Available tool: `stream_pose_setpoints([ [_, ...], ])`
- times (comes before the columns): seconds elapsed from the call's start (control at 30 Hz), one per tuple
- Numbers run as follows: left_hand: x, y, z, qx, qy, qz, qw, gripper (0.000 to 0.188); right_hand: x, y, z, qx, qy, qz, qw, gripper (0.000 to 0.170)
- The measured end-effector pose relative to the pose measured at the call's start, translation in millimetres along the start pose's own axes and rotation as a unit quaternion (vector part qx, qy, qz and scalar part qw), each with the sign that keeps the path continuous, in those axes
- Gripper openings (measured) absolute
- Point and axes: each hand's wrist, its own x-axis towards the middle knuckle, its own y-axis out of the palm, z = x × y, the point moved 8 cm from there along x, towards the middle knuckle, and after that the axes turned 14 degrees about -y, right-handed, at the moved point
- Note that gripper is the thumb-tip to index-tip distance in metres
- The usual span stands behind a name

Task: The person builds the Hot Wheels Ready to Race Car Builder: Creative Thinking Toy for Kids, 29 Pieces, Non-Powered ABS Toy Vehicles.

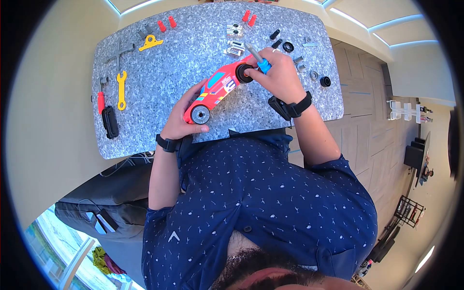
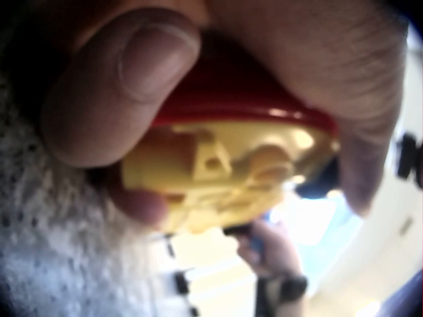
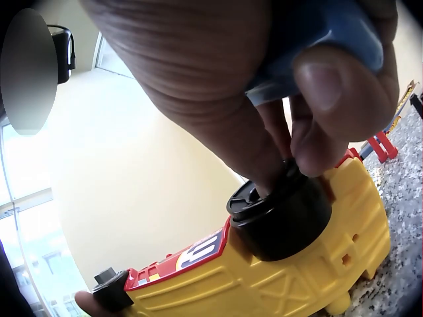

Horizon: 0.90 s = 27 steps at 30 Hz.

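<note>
Over the tabletop (image 1: 159, 92), the left hand (image 1: 178, 121) is gripping the toy car (image 1: 216, 92), the right hand (image 1: 280, 75) clasping a screwdriver (image 1: 264, 66). Left wrist: curled fingers (image 2: 122, 86) are bracing the car, ideally firmly. Right wrist: fingers (image 3: 244, 132) are pressing the black wheel (image 3: 287, 228), ideally squarely.

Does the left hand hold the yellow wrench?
No, the wrench lies on the table, while the left hand grips the car.

Grey floor (image 1: 360, 128) — beige wall (image 1: 53, 121) — bright window (image 1: 55, 241).
</note>
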Motion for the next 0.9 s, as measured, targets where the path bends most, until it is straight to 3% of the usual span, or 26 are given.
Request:
stream_pose_setpoints([
  [0.33, 1.6, 0.2, 1.7, -0.010, -0.004, 0.000, 1.000, 0.132, 0.1, -1.0, 11.1, 0.030, -0.051, 0.014, 0.998, 0.030],
  [0.53, 0.1, -0.6, 2.3, 0.001, -0.006, -0.002, 1.000, 0.132, -3.1, -3.6, 13.9, 0.060, -0.063, -0.024, 0.996, 0.026],
  [0.63, 1.2, -0.5, 2.4, 0.003, 0.001, 0.001, 1.000, 0.132, -14.7, -22.7, -12.6, 0.059, 0.002, -0.039, 0.998, 0.021],
  [0.73, -0.4, -0.9, 3.8, -0.003, -0.003, 0.001, 1.000, 0.131, -39.2, -49.3, -65.8, -0.051, 0.090, -0.100, 0.990, 0.019],
  [0.83, 1.2, -0.4, 2.7, -0.004, 0.000, 0.001, 1.000, 0.132, -61.4, -61.6, -102.6, -0.083, 0.139, -0.092, 0.983, 0.027],
  [0.9, 1.5, -0.2, 1.9, -0.002, 0.003, 0.001, 1.000, 0.132, -66.8, -47.9, -109.5, -0.093, 0.124, -0.038, 0.987, 0.035],
])
